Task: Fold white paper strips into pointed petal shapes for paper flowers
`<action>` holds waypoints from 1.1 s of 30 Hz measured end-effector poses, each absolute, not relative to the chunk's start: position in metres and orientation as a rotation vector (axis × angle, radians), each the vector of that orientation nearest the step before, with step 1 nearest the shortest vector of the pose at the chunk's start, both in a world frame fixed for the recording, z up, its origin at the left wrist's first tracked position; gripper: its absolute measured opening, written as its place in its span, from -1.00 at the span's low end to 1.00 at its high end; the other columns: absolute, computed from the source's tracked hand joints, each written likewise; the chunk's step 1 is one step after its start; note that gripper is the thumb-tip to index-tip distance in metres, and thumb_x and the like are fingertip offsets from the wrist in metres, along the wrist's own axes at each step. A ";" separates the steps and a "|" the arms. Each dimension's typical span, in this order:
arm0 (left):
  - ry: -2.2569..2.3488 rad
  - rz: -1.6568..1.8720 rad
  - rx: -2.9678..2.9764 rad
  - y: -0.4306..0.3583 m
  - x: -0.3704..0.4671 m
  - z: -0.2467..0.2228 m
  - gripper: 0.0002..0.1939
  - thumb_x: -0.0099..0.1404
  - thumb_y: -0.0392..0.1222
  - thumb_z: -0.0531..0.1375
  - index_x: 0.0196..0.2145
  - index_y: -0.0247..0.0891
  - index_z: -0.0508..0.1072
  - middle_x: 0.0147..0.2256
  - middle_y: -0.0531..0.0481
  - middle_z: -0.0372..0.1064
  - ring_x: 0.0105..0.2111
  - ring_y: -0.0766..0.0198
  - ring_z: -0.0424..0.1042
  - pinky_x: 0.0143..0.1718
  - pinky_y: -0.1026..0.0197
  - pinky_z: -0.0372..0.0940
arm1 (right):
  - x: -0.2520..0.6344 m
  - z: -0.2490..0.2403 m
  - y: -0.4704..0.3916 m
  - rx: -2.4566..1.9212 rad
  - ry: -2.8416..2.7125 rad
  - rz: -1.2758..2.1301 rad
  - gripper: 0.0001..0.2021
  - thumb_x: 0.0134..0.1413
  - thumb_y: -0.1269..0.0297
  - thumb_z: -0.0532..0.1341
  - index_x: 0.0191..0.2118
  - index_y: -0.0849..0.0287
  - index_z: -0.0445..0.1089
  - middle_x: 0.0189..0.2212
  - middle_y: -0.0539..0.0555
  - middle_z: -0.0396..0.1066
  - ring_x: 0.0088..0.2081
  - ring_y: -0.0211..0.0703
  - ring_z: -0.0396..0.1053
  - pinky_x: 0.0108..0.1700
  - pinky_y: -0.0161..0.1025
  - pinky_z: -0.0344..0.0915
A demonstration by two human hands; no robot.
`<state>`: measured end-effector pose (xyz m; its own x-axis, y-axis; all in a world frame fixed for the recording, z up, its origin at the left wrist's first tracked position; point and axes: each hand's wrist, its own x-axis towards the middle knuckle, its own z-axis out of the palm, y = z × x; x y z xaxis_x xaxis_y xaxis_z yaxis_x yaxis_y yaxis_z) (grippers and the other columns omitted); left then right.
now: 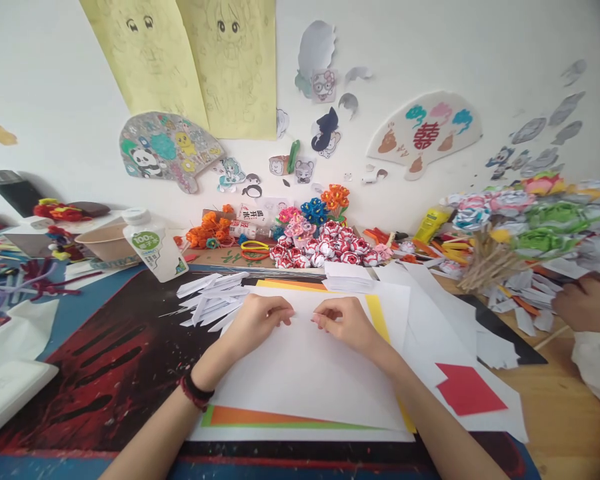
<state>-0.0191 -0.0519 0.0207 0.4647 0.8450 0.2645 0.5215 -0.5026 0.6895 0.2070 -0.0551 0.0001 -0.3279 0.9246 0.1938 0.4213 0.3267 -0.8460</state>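
Both hands hover over a large white sheet of paper [310, 383] on top of a paper stack. My left hand [260, 319] has thumb and fingers pinched together, with dark bands on the wrist. My right hand [347, 323] faces it across a small gap, also pinched. Whatever lies between the fingertips cannot be told from the white paper behind. Orange paper [260, 416] and yellow paper [379, 319] stick out from under the white sheet. Just beyond my left hand is a pile of folded white paper strips [213, 300].
White-and-red paper flowers [335, 245] stand at the back. A white bottle [155, 247] is at back left. Red paper [470, 390] lies right of the stack. At the right edge, another person's hand [587, 303] is near more folded pieces and stemmed flowers [545, 230].
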 end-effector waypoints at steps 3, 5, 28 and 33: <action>1.079 0.768 2.165 -0.051 -0.024 0.024 -0.85 0.31 -0.24 0.14 -0.34 -0.28 0.51 -0.45 0.05 0.51 -0.49 0.39 0.41 -0.36 0.37 0.26 | 0.211 -0.001 -0.052 -1.156 -1.829 1.037 -0.86 0.00 0.27 0.26 -0.41 0.25 0.50 -0.54 0.05 0.45 -0.53 -0.24 0.36 -0.43 -0.31 0.29; 1.057 0.756 2.139 -0.050 -0.027 0.025 -0.86 0.31 -0.23 0.14 -0.31 -0.28 0.49 -0.43 0.03 0.52 -0.48 0.37 0.41 -0.35 0.35 0.29 | 0.213 -0.002 -0.050 -1.163 -1.750 1.102 -0.81 -0.02 0.20 0.28 -0.43 0.25 0.48 -0.56 0.05 0.44 -0.56 -0.25 0.34 -0.47 -0.31 0.29; 2.183 0.888 2.593 -0.088 -0.088 0.037 -0.78 0.38 -0.19 0.03 -0.16 -0.16 0.47 -0.11 -0.06 0.46 -0.14 0.06 0.35 -0.19 0.08 0.16 | 0.225 0.001 -0.036 -1.365 -1.491 0.752 -0.65 0.00 0.02 0.25 -0.39 0.26 0.52 -0.61 0.07 0.43 -0.61 -0.23 0.30 -0.49 -0.29 0.26; 1.596 0.628 2.946 -0.059 0.011 0.035 -0.81 0.33 -0.35 0.07 -0.26 -0.21 0.47 -0.27 -0.07 0.47 -0.20 0.11 0.34 -0.19 0.06 0.12 | 0.236 0.008 -0.034 -1.458 -1.177 0.596 -0.59 -0.02 -0.02 0.23 -0.29 0.29 0.54 -0.60 0.08 0.43 -0.61 -0.22 0.29 -0.53 -0.30 0.26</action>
